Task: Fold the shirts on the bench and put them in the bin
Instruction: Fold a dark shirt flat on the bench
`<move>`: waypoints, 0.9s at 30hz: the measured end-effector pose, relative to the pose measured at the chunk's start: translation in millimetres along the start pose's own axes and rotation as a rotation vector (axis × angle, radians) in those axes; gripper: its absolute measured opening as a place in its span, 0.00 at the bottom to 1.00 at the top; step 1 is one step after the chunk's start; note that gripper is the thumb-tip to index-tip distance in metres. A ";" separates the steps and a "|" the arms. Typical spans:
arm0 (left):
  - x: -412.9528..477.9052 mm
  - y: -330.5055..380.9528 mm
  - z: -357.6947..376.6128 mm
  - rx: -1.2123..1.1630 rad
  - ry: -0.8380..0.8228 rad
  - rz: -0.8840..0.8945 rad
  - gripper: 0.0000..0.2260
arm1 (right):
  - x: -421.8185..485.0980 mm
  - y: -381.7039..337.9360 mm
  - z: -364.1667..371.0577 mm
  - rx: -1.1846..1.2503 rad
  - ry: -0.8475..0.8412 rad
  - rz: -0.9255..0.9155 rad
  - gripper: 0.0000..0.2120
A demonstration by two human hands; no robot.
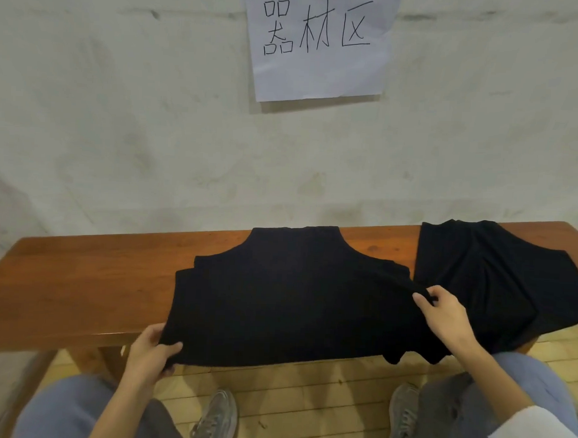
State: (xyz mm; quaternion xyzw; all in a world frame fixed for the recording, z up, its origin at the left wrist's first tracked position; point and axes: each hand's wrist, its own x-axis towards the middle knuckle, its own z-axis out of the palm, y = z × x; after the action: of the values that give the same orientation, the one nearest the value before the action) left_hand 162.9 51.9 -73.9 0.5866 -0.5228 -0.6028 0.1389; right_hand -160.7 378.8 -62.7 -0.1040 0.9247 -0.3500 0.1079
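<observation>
On the wooden surface (82, 277) at mid-frame, grips the lower-left corner of the spread black shirt (278, 300) with the left hand (150, 351), pinches its right edge with the right hand (441, 309), and probably needs to carry that edge leftward across the cloth.

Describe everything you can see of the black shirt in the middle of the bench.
The middle shirt is plain black, soft-looking cloth, spread flat on the wooden bench, narrow end toward the wall, its near edge hanging over the front. The left hand grips its near left corner; the right hand pinches a raised fold at its right side, beside a second black shirt.
</observation>
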 end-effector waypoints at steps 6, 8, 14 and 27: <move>-6.4 7.2 -4.4 0.073 -0.040 -0.001 0.13 | 0.3 8.3 1.5 -0.130 -0.068 0.007 0.08; -2.4 9.0 -0.7 0.272 0.057 0.144 0.12 | -1.6 8.4 5.1 -0.173 0.061 -0.035 0.10; 38.9 30.5 32.2 0.855 0.352 0.659 0.15 | 39.3 -26.7 21.6 -0.264 0.020 -0.232 0.14; 93.8 90.8 11.7 1.117 -0.182 0.572 0.05 | 74.1 -22.6 17.3 -0.588 -0.053 -0.071 0.15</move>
State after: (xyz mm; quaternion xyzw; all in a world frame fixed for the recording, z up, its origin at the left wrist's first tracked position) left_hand 86.8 -53.6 -57.3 0.3540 -0.9043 -0.2256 -0.0775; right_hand -224.1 331.6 -69.5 -0.1721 0.9791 -0.0677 0.0852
